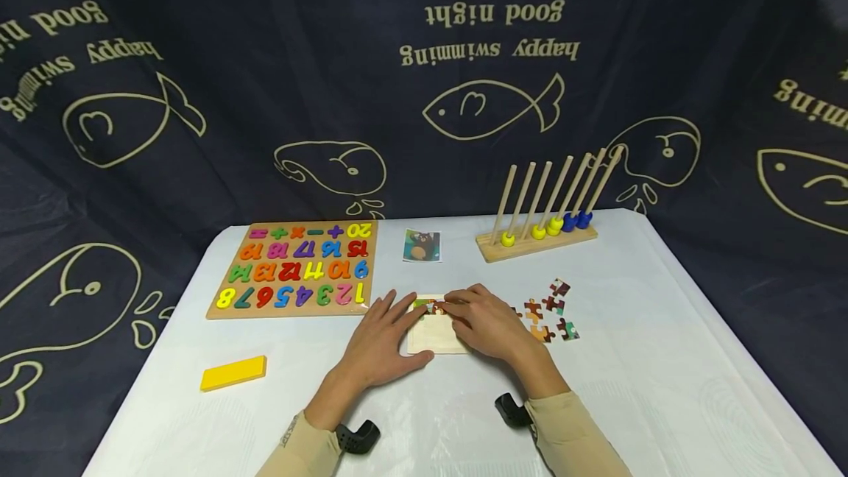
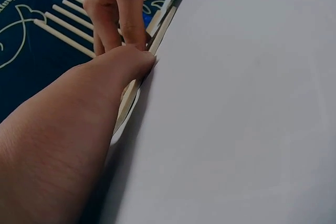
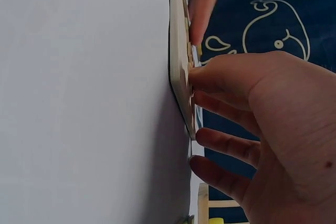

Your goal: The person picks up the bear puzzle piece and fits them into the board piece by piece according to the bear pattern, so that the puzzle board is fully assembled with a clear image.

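A small pale wooden puzzle board (image 1: 433, 336) lies on the table in front of me, with some brown and green jigsaw pieces (image 1: 422, 303) along its far edge. My left hand (image 1: 379, 344) rests spread at the board's left side; its index fingertip touches the far left corner and its thumb lies by the near edge. Over the board's right part, my right hand (image 1: 489, 321) pinches a reddish-brown puzzle piece (image 1: 439, 307) at the far row, the piece mostly hidden by fingertips. In the right wrist view, thumb and index finger meet at the board's (image 3: 179, 51) face.
Several loose puzzle pieces (image 1: 553, 305) lie right of my right hand. A bear picture card (image 1: 422, 246) lies beyond the board. At back right stands a wooden bead rack (image 1: 530, 247) with upright rods. A number board (image 1: 291, 308) and a yellow block (image 1: 233, 373) are on the left.
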### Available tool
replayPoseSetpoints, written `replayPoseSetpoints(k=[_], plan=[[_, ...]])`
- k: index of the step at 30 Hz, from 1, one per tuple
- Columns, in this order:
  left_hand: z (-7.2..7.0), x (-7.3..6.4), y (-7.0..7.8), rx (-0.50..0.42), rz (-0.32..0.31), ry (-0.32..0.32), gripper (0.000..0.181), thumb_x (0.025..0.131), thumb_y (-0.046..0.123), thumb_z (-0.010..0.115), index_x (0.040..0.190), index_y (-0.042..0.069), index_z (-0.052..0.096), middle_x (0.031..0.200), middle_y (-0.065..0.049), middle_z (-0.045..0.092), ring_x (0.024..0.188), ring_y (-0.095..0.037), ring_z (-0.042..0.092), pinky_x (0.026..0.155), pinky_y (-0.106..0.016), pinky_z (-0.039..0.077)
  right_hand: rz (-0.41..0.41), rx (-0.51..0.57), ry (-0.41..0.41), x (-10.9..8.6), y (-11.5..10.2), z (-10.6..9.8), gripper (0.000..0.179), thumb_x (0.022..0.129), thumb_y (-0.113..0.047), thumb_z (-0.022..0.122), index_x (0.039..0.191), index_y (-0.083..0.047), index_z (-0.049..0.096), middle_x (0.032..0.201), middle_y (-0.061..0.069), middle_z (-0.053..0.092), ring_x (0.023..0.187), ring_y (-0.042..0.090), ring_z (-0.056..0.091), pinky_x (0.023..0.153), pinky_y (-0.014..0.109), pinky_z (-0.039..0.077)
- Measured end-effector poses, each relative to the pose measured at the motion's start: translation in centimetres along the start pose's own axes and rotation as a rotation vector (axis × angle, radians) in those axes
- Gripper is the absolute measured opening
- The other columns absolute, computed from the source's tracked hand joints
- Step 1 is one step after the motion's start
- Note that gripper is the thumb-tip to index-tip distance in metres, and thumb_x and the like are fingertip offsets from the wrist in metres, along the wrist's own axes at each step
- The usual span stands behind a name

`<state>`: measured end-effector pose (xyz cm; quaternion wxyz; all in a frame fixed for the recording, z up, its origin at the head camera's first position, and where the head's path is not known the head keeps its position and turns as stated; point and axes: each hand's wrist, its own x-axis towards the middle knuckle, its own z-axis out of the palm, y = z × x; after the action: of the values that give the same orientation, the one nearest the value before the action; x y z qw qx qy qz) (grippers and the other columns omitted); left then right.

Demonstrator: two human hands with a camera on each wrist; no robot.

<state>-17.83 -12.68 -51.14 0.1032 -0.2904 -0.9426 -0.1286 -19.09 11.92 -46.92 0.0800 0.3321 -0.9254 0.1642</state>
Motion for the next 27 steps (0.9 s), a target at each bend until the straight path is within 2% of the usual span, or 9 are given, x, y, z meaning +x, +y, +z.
replayPoseSetpoints(k=[6,11,18,27], plan=[[-0.14,-0.03,0.17,0.006,-0.028,-0.034,0.084,0.083,0.078,0.039,0.148,0.025,0.041,0.155,0.001,0.029,0.143,-0.031,0.019,0.114,-0.049,0.017,-0.006,-0.014,-0.01,0.01,0.05,0.01,0.038,0.091,-0.016,0.062,0.129,-0.012,0.063,0.131,0.003,0.058,0.115,0.023,0.051,0.098,0.04,0.043],[-0.11,0.02,0.21,0.002,-0.033,-0.039,0.085,0.083,0.078,0.039,0.149,0.024,0.039,0.155,0.001,0.028,0.143,-0.031,0.019,0.114,-0.048,0.017,-0.001,-0.006,-0.011,0.01,0.07,-0.01,0.038,0.091,-0.016,0.062,0.129,-0.012,0.063,0.13,0.003,0.058,0.116,0.022,0.05,0.098,0.04,0.043],[0.0,0.05,0.09,0.004,-0.034,-0.037,0.08,0.083,0.077,0.04,0.148,0.03,0.039,0.155,0.001,0.028,0.143,-0.031,0.019,0.114,-0.047,0.016,0.004,-0.019,-0.014,0.05,0.12,0.18,0.037,0.092,-0.017,0.061,0.129,-0.013,0.064,0.131,0.002,0.058,0.116,0.021,0.05,0.097,0.04,0.044],[-0.05,0.08,0.29,0.009,-0.059,-0.056,0.08,0.082,0.079,0.039,0.147,0.031,0.04,0.156,0.003,0.027,0.143,-0.03,0.017,0.114,-0.047,0.015,0.01,-0.02,-0.019,0.08,0.14,0.27,0.038,0.092,-0.019,0.061,0.129,-0.012,0.063,0.131,0.005,0.057,0.117,0.023,0.049,0.097,0.041,0.043]])
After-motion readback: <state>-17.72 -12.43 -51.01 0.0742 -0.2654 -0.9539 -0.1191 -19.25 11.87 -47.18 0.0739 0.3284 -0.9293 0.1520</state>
